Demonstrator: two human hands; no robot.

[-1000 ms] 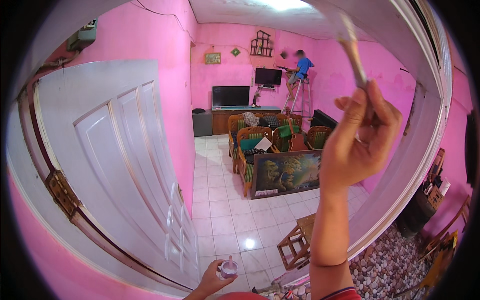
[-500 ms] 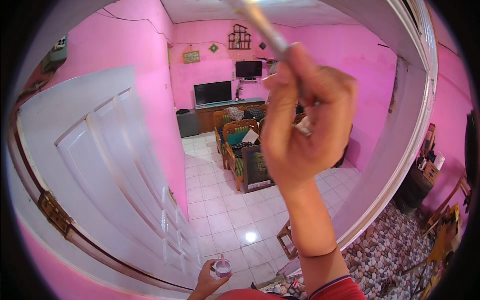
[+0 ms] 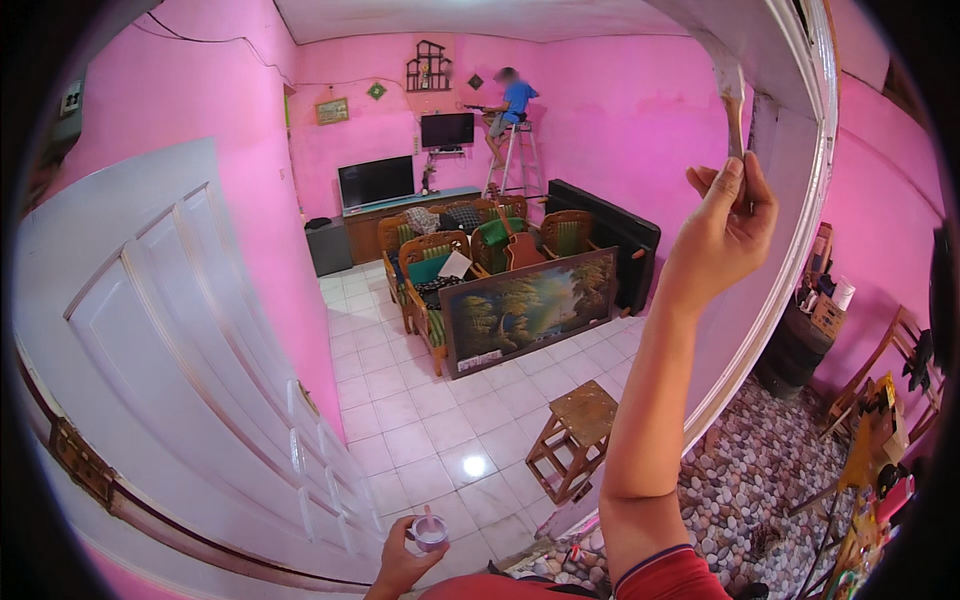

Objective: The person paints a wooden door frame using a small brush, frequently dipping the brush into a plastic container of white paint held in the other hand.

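Observation:
My right hand (image 3: 730,222) is raised at the upper right, its fingers closed round the handle of a paintbrush (image 3: 735,122). The brush points upward, its bristle end over the inner face of the pale door frame (image 3: 783,210); whether it touches cannot be made out. Low in the picture, my left hand (image 3: 400,562) grips a small round cup (image 3: 431,546) with whitish stuff inside. A thin pinkish stick (image 3: 429,516) stands in the cup.
A white panelled door (image 3: 170,330) stands at the left. Past the doorway are a wooden stool (image 3: 584,412), a framed landscape painting (image 3: 530,312), and carved chairs (image 3: 432,255). A person in blue (image 3: 516,97) sits on a ladder (image 3: 522,160) at the back.
My right hand has moved right and away from the view with the brush, toward the door frame. The view has shifted, uncovering the stool and the person on the ladder. The left hand still holds the cup.

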